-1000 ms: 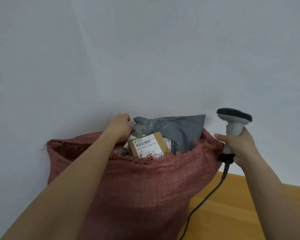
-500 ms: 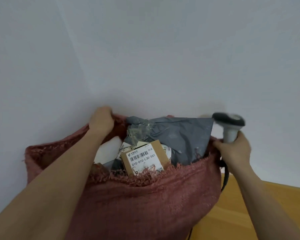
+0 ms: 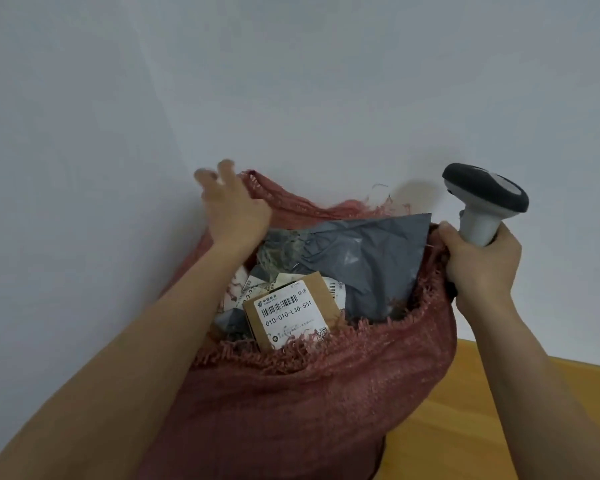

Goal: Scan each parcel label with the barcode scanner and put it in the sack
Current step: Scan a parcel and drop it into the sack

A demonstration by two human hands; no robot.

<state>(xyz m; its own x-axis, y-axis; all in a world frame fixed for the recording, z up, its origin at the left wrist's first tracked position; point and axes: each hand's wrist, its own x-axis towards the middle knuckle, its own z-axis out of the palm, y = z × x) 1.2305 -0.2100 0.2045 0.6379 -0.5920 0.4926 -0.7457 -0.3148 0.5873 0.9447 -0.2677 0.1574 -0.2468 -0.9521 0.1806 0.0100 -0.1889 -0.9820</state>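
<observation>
The left hand (image 3: 234,207) is at the far rim of the woven red sack (image 3: 312,393), its palm against the frayed edge; the fingers are spread and blurred, so whether they grasp the cloth or only push it back I cannot tell. Either way it serves to hold the mouth wide. The right hand (image 3: 480,265) is wrapped around the grip of the barcode scanner (image 3: 482,202), head up and aimed away from the parcels, and appears to pinch the right-hand rim of the sack with the same fingers, which would keep that side up without setting the tool down.

Inside the opened mouth a brown cardboard parcel (image 3: 291,311) lies label-up with its barcode plainly readable. A grey poly mailer (image 3: 371,258) leans behind it, beside smaller packets. The sack stands against a pale wall (image 3: 291,81), on a wooden surface (image 3: 482,410).
</observation>
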